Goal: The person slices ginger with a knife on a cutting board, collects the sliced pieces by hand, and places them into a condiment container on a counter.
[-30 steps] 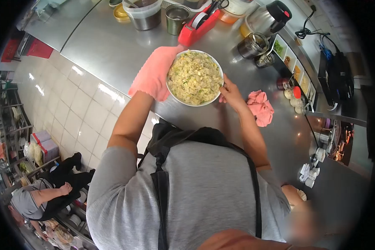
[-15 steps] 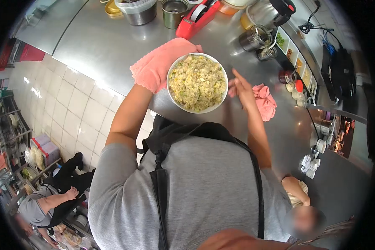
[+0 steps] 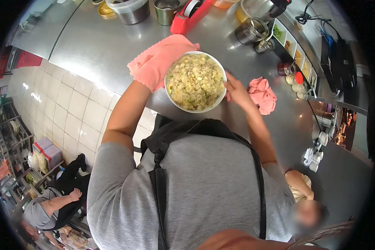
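Observation:
A white bowl [image 3: 169,96] heaped with fried rice [image 3: 196,81] is in front of my chest, above the steel counter. A pink cloth [image 3: 160,58] covers my left hand, which grips the bowl's left side through it; the fingers are hidden. My right hand [image 3: 236,91] is at the bowl's right rim, thumb and fingers closed on the edge, fingertips partly hidden. A second pink cloth [image 3: 262,96] lies crumpled on the counter just right of that hand.
Along the counter's far side stand a red tape dispenser [image 3: 188,16], a metal cup [image 3: 166,11], a plastic tub [image 3: 131,11] and glass jars [image 3: 251,31]. A topping tray [image 3: 293,46] lines the right. Two other people [image 3: 43,208] are lower left and lower right.
My right hand has moved left from beside the bowl onto its right rim. My left hand keeps its hold through the cloth. The view has shifted slightly.

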`<state>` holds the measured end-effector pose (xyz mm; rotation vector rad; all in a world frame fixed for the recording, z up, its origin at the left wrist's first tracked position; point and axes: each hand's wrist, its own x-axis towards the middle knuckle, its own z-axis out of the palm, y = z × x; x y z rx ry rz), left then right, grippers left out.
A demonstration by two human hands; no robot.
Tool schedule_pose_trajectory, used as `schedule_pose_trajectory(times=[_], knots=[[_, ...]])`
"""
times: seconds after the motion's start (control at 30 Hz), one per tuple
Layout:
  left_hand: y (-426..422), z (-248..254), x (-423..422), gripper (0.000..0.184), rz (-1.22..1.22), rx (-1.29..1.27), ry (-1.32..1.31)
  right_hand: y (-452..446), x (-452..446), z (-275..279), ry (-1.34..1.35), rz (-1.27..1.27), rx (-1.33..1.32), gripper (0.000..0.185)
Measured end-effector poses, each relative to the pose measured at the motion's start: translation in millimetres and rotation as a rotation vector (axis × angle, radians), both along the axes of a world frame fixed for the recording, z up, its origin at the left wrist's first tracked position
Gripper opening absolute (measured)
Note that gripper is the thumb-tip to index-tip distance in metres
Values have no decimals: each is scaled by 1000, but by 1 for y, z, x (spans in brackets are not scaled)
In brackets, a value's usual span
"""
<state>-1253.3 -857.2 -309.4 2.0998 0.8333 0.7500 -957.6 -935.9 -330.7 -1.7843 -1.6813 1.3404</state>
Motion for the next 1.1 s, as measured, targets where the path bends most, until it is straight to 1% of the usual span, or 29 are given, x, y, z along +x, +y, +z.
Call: schedule_pose_trajectory(times=[0.03, 0.17, 0.23, 0.27, 0.3, 0.37, 0.43, 0.47, 0.53, 0.6, 0.7, 0.73, 0.83, 0.87, 0.93, 1.03, 1.1], knots=[[3, 3, 3, 26, -24, 15, 33, 12, -1, 7, -48, 47, 4, 45], [22, 13, 27, 28, -101, 76, 230, 55, -10, 20, -205, 339, 224, 44], [27, 14, 39, 28, -123, 95, 302, 75, -12, 18, -290, 420, 339, 40], [28, 13, 45, 29, -124, 102, 323, 85, -15, 16, -336, 447, 412, 33], [28, 11, 49, 29, -117, 104, 324, 88, -13, 16, -351, 378, 345, 31], [25, 1, 54, 30, -81, 71, 256, 89, -25, 39, -379, 244, 214, 27], [19, -19, 50, 35, -22, -45, 102, 82, -13, 23, -216, 142, 425, 27], [14, -24, 49, 35, 11, -71, 37, 78, -5, 11, -133, 90, 528, 28], [-1, -26, 49, 34, 86, -61, -61, 53, 26, -5, -188, -1, 670, 32], [-17, -19, 45, 34, 139, -20, -118, 11, 57, -9, -127, -61, 393, 35], [-31, -6, 36, 33, 125, 29, -126, -26, 46, 11, 8, -44, -43, 35], [-31, -3, 36, 33, 95, 38, -103, -30, 43, 4, -18, -38, 91, 33], [-10, 7, 50, 32, -27, 50, 11, -22, 48, -7, -62, -12, 113, 32], [-2, 10, 57, 32, -71, 54, 63, -19, 38, 7, -113, -20, 108, 30], [14, 16, 74, 31, -156, 61, 178, -10, 27, 31, -215, 46, 132, 28], [24, 19, 96, 31, -241, 66, 286, 4, 29, 23, -224, 101, 272, 27], [21, 15, 100, 30, -252, 54, 267, 16, 44, -4, -112, 156, 466, 28]])
